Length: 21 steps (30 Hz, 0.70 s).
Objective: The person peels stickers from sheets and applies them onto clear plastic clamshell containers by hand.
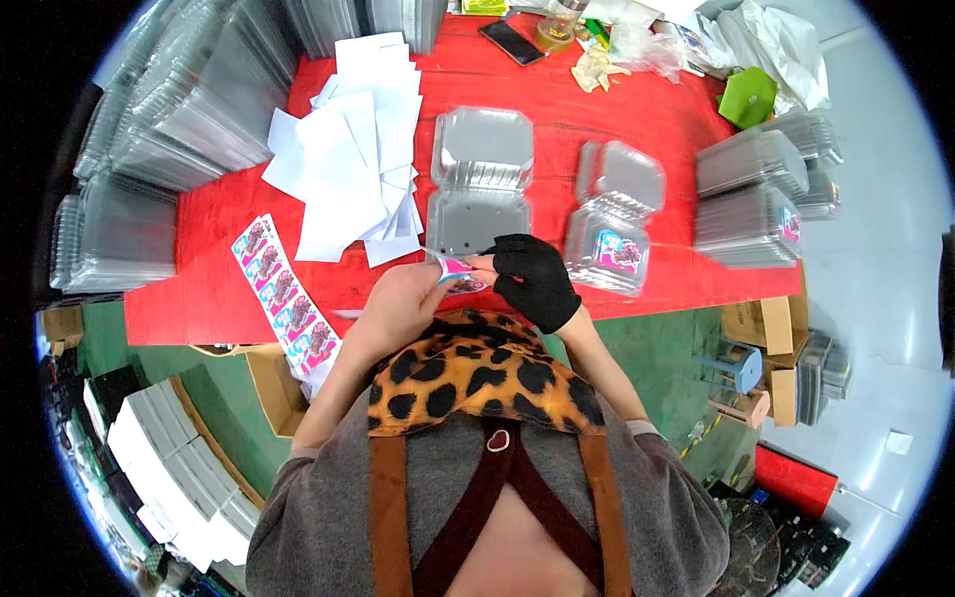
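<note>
Sticker (455, 268), pink and seemingly curled, is pinched by left hand (402, 300) and gloved right hand (529, 282) near clear container (481, 221)

We see open boxes (481, 149) of clear, glossy plastic with ridged edges. The desk (657, 109) has a red, slightly scuffed surface. White sheets (343, 169) look like smooth, matt paper. The printed strip (283, 289) seems shiny. The black glove (537, 283) looks like matt cloth.
</note>
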Tool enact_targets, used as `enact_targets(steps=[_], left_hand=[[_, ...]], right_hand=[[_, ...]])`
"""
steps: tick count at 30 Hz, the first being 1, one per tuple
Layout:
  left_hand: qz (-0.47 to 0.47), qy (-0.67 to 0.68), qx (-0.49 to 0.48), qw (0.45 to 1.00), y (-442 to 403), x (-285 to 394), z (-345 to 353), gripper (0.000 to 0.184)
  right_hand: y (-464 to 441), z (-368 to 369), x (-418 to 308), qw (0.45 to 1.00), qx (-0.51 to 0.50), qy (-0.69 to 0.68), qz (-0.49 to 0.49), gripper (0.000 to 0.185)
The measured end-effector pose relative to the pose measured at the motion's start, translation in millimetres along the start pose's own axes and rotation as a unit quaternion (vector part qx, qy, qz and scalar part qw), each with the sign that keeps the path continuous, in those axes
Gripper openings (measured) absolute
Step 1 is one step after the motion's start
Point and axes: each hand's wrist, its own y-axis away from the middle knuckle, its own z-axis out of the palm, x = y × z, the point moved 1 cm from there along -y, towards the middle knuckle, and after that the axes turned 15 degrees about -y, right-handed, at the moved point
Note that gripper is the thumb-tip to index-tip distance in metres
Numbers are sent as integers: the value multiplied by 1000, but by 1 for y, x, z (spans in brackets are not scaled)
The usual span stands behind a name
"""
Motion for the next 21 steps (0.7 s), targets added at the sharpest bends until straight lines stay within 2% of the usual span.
enact_targets(steps=[2,3,6,8,10,13,15,16,18,19,21], left_hand=[[14,-49,-30,998,3,-13,9,21],[22,-73,-45,996,4,-20,12,26],[-58,-16,7,998,14,-34,10,22],[-155,55,0,986,20,-70,18,25],[-239,187,57,951,27,-90,19,24],[-300,291,101,903,30,-104,8,25],[-309,372,115,868,26,-100,3,25],[-313,411,122,847,24,-97,1,24],[-313,402,118,852,21,-95,3,25],[-313,399,115,854,19,-92,5,25],[-308,411,103,852,16,-89,10,25]], right_hand=[[4,-2,7,999,-4,-37,0,15],[9,-2,17,995,48,-67,53,14],[16,-7,40,953,196,-123,194,14],[16,-13,50,960,249,-33,121,13],[15,-16,53,978,195,48,55,13],[10,-12,55,986,114,122,-21,17],[6,-5,63,984,71,150,-61,21],[6,-1,68,986,65,142,-51,20],[3,6,74,990,54,127,-29,20],[-1,7,74,987,51,138,-63,20],[-1,11,79,987,17,146,-64,18]])
